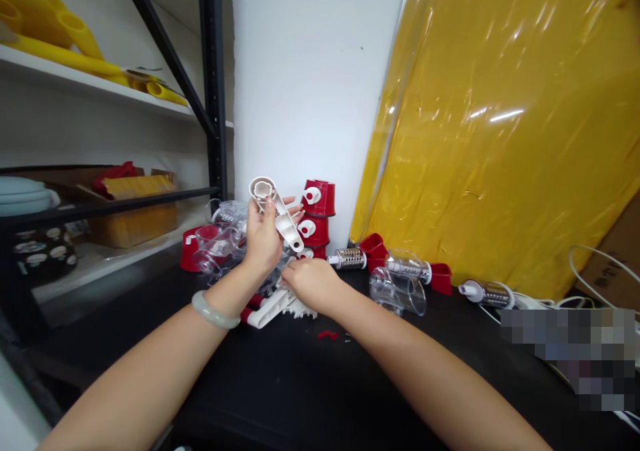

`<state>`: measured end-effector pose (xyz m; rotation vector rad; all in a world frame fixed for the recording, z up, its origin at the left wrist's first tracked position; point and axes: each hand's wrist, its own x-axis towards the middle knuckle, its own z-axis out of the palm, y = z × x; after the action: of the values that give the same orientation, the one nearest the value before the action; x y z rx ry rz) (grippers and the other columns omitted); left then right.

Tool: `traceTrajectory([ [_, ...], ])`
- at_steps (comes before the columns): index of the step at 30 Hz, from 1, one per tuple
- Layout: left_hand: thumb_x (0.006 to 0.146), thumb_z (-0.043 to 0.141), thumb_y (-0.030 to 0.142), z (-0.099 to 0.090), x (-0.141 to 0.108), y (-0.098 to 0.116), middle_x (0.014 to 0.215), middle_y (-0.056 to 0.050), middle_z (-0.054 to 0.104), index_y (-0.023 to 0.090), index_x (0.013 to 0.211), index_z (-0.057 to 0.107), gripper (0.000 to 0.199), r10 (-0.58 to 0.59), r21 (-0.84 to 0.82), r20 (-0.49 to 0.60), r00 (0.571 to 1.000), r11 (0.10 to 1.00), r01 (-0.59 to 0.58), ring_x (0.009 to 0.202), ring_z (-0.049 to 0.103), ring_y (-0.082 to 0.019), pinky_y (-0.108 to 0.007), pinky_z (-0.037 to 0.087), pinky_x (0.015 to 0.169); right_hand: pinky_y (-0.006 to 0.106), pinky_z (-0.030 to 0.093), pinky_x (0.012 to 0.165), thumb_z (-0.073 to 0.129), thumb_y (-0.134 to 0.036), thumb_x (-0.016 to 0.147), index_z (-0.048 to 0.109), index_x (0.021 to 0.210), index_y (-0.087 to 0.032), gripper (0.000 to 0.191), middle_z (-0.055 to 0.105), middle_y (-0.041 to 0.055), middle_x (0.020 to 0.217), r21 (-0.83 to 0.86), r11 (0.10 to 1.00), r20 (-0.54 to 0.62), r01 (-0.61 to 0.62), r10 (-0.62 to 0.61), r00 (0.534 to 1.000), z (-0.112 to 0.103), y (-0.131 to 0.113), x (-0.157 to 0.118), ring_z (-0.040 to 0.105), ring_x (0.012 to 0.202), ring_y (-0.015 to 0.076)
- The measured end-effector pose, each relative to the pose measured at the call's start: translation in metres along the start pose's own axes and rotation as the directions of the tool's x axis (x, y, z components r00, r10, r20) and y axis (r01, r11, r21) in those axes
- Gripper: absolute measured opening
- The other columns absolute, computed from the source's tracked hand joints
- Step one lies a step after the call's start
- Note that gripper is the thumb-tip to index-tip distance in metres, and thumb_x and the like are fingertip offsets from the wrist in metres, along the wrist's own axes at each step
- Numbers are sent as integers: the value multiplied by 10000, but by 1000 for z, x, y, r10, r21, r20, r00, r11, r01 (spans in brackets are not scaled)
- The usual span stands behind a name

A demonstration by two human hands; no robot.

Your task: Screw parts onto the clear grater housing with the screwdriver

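Observation:
My left hand (264, 237) holds up a white plastic crank handle (286, 227), with its ring end at the top and its narrow end pointing down to the right. The thumb presses on its face and the other fingers pass behind. Just below, my right hand (313, 283) is closed over a heap of white plastic parts on the black table; what its fingertips grip is hidden. Beneath that hand lie another white crank handle (271, 309) with a red knob and a toothed white part (301, 307). A small red piece (328, 335) rests nearby.
Red housings (320, 197) stand stacked against the wall. Clear plastic parts (399, 292) and metal grater drums (351, 259) lie around the table's back. A shelf rack (213, 71) rises at left, a yellow wrapped panel (500, 137) at right. White cables (567, 302) trail on the right.

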<state>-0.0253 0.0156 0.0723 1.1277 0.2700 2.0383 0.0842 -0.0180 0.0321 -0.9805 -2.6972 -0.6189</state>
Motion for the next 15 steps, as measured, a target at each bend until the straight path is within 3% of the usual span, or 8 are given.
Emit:
traceTrajectory([
  [3, 847, 661, 440, 2, -6, 2, 823, 18, 669, 233, 991, 483, 308, -98, -6, 44, 994, 995, 98, 716, 694, -138, -277, 591, 672, 293, 494, 654, 452, -251, 1000, 667, 955, -161, 237, 726, 74, 933, -2, 1000, 2, 1, -1, 1000, 1, -7, 1, 690, 826, 209],
  [6, 870, 575, 505, 2, -11, 6, 777, 14, 617, 216, 946, 484, 313, -199, -70, 131, 971, 975, 210, 636, 644, -130, -233, 550, 535, 295, 480, 642, 432, -289, 1005, 668, 933, -166, 276, 725, 70, 892, 12, 1000, -41, 22, -21, 999, -11, -10, -12, 682, 778, 200],
  [9, 890, 494, 533, 4, -16, 7, 782, -4, 600, 214, 948, 496, 324, -223, -93, 252, 942, 963, 252, 607, 614, -144, -243, 524, 478, 291, 466, 647, 407, -333, 1009, 674, 908, -174, 327, 709, 56, 820, 122, 988, -227, 91, -62, 972, -33, -8, -39, 661, 759, 185],
  [12, 918, 427, 580, 6, -27, 4, 848, -38, 627, 224, 973, 496, 367, -211, -26, 369, 905, 971, 237, 672, 639, -179, -298, 559, 549, 278, 478, 680, 474, -285, 977, 675, 1007, -167, 236, 705, 51, 837, 349, 935, -436, 63, 103, 894, -51, 3, -66, 641, 741, 157],
  [15, 901, 416, 663, 7, -45, -3, 1004, -83, 632, 232, 1091, 480, 475, -208, 66, 472, 857, 977, 201, 800, 657, -221, -362, 582, 663, 255, 479, 611, 557, -240, 922, 681, 1016, -167, 172, 683, 28, 770, 582, 813, -488, -6, 355, 797, -56, 19, -79, 597, 634, 129],
])
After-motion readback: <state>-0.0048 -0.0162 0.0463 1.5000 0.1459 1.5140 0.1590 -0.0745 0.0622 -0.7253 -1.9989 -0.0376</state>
